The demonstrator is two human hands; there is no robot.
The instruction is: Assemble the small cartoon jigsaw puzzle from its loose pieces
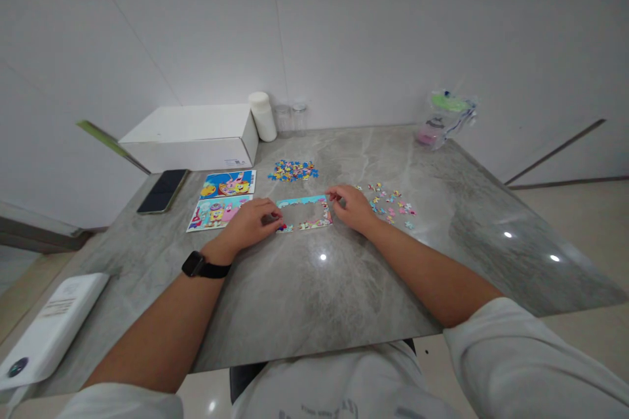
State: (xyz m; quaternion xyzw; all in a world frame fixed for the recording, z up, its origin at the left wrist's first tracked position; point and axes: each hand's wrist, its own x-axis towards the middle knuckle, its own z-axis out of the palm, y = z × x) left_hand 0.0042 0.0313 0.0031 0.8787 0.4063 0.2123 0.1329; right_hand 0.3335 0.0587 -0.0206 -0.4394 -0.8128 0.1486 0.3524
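Grey marbled tabletop (324, 301), and a thin rectangular border of pastel jigsaw pieces (303, 201) sits on it right between the two hands, bare table showing through the middle. Left hand (253, 221) is loosely curled at the border's left side, right hand (352, 207) has bent fingers by its top right corner. Honestly too small to tell if either's gripping a piece. Loose pastel puzzle pieces (393, 203) are scattered just beside the right hand, and a blue-and-yellow heap of pieces (293, 171) lies behind the border.

The left arm (170, 317) and right arm (427, 268) reach in over the worktop (319, 304). The left hand (250, 221) and right hand (354, 206) are low over it, fingers bent.
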